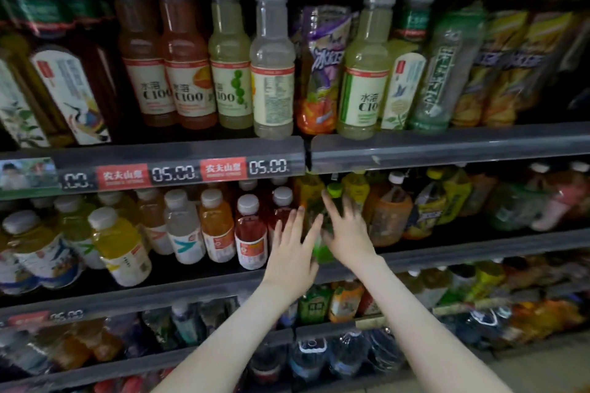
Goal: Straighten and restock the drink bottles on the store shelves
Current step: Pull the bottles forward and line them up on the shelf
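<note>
You're straightening the green bottle (320, 250); your left hand (292, 254) and right hand (348, 234) flank it, fingers spread, gripping nothing. Next, grasp it and square it up.

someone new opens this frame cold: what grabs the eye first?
Both bare hands, the left hand and right hand, reach mid-frame with fingers spread to either side of a green bottle with a lime cap on the second shelf. Above, on the top shelf rail, red price tags stand out, and one pale bottle over them shows its back label while its neighbours face front.
</note>
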{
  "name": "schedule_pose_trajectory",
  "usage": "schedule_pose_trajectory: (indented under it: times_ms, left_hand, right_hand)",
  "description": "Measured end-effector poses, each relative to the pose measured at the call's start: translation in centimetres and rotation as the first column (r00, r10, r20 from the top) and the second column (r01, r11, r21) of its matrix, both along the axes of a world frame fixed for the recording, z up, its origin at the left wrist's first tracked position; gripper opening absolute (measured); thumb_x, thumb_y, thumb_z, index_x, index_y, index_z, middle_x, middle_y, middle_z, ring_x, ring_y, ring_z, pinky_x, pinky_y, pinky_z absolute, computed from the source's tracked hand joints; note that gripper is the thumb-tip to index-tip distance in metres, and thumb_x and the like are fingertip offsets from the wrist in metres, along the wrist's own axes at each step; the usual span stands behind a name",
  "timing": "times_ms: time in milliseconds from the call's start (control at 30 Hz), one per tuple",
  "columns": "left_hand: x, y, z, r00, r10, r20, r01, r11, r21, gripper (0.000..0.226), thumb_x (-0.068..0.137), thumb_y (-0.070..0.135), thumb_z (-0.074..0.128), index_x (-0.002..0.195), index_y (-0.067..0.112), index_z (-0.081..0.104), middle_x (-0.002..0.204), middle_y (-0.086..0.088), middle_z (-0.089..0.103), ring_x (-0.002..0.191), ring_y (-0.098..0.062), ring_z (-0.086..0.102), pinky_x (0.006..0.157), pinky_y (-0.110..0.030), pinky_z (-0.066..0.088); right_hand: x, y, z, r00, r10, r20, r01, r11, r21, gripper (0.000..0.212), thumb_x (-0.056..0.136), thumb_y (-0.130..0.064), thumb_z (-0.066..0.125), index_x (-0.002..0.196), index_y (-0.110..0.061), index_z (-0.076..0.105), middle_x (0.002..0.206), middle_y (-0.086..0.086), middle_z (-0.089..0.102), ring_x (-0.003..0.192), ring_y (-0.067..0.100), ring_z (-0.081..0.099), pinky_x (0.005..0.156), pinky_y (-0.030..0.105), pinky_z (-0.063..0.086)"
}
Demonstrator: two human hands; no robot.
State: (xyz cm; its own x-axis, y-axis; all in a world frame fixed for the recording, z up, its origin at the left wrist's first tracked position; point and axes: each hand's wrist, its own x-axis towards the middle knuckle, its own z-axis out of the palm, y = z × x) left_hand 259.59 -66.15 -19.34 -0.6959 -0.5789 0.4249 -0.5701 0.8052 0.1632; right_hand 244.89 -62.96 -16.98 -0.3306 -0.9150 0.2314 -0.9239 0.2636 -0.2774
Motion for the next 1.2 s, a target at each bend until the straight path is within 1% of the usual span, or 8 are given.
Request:
schedule_pose_trajectory:
  times_ms: [167, 267, 433, 567, 700, 800, 967, 1200]
  left_hand:
    - [-3.8, 0.1, -0.3, 0.993, 0.116, -0.021, -0.112, 0.985, 0.128, 0.091, 0.083, 0.018, 0.063, 0.152, 0.01, 0.003, 0.158, -0.014, 0.009, 0.147, -0.028, 0.008, 0.118, -0.041, 0.005]
    - [-5.1, 0.1, -0.3, 0.993, 0.104, -0.051, -0.09, 0.969, 0.232, 0.086, 0.088, 0.013, 0.056, 0.15, 0.003, -0.004, 0.158, -0.014, 0.005, 0.146, -0.025, 0.006, 0.12, -0.034, 0.008]
    - [-5.2, 1.0, -0.5, 0.994, 0.053, -0.091, -0.033, 0.976, 0.215, 0.082, 0.082, 0.009, 0.062, 0.148, -0.003, 0.013, 0.149, -0.022, 0.021, 0.141, -0.035, 0.018, 0.118, -0.035, 0.012]
    - [-4.5, 3.1, -0.6, 0.991, -0.007, -0.132, 0.036, 0.975, 0.219, 0.073, 0.087, 0.008, 0.056, 0.148, -0.001, 0.017, 0.151, -0.017, 0.02, 0.141, -0.028, 0.016, 0.114, -0.025, 0.006]
    - [-4.3, 4.6, -1.1, 0.987, -0.067, -0.145, 0.098, 0.97, 0.221, 0.059, 0.09, 0.006, 0.049, 0.145, 0.002, 0.028, 0.147, -0.013, 0.028, 0.137, -0.025, 0.025, 0.115, -0.029, 0.021]
    - [-4.6, 5.0, -0.8, 0.984, -0.077, -0.161, 0.111, 0.97, 0.217, 0.053, 0.092, 0.004, 0.045, 0.143, 0.004, 0.032, 0.145, -0.011, 0.033, 0.133, -0.024, 0.034, 0.111, -0.028, 0.029]
    - [-6.0, 4.0, 0.2, 0.981, -0.061, -0.184, 0.089, 0.985, 0.147, 0.051, 0.09, 0.003, 0.049, 0.141, 0.006, 0.039, 0.136, -0.013, 0.043, 0.12, -0.028, 0.047, 0.096, -0.038, 0.047]
    - [-10.7, 2.3, 1.8, 0.996, 0.078, 0.031, -0.083, 0.976, 0.2, 0.068, 0.094, 0.01, 0.043, 0.152, 0.028, 0.012, 0.154, -0.019, 0.011, 0.137, -0.039, 0.023, 0.103, -0.043, 0.04]
  right_hand:
    - [-2.2, 0.2, 0.3, 0.992, 0.113, -0.051, -0.111, 0.993, 0.046, 0.106, 0.086, -0.022, 0.066, 0.146, -0.04, -0.02, 0.15, 0.016, 0.022, 0.137, 0.038, 0.023, 0.109, 0.046, 0.029]
    - [-3.5, 0.5, 0.2, 0.988, 0.145, -0.05, -0.144, 0.989, 0.035, 0.116, 0.081, -0.03, 0.069, 0.142, -0.037, -0.029, 0.139, 0.015, 0.031, 0.128, 0.036, 0.031, 0.104, 0.045, 0.031]
    - [-4.9, 1.4, 0.8, 0.969, 0.213, 0.126, -0.198, 0.973, -0.121, 0.082, 0.089, -0.045, 0.057, 0.152, -0.03, 0.007, 0.128, 0.012, 0.04, 0.12, 0.03, 0.035, 0.1, 0.04, 0.034]
    - [-5.1, 2.3, 1.9, 0.964, 0.221, 0.149, -0.2, 0.969, -0.142, 0.042, 0.094, -0.049, 0.048, 0.127, -0.023, 0.04, 0.116, 0.007, 0.05, 0.105, 0.027, 0.05, 0.08, 0.036, 0.048]
    - [-5.5, 5.2, 0.8, 0.941, 0.238, 0.238, -0.191, 0.96, -0.206, 0.024, 0.094, -0.039, 0.054, 0.095, -0.021, 0.039, 0.091, -0.002, 0.052, 0.074, 0.02, 0.055, 0.059, 0.031, 0.045]
    - [-5.8, 7.1, 0.4, 0.88, 0.181, 0.438, -0.04, 0.949, -0.312, 0.024, 0.09, -0.031, 0.063, 0.088, -0.02, 0.042, 0.081, -0.006, 0.049, 0.071, 0.008, 0.05, 0.062, 0.024, 0.042]
    - [-7.3, 8.0, 4.5, 0.923, 0.035, 0.384, 0.134, 0.905, -0.405, 0.018, 0.088, -0.033, 0.063, 0.089, -0.026, 0.047, 0.083, -0.011, 0.055, 0.072, 0.01, 0.054, 0.06, 0.027, 0.041]
    - [-10.6, 11.5, 3.7, 0.925, -0.069, 0.375, 0.168, 0.956, -0.239, 0.02, 0.088, -0.038, 0.062, 0.081, -0.03, 0.045, 0.073, -0.01, 0.054, 0.069, 0.008, 0.054, 0.06, 0.03, 0.043]
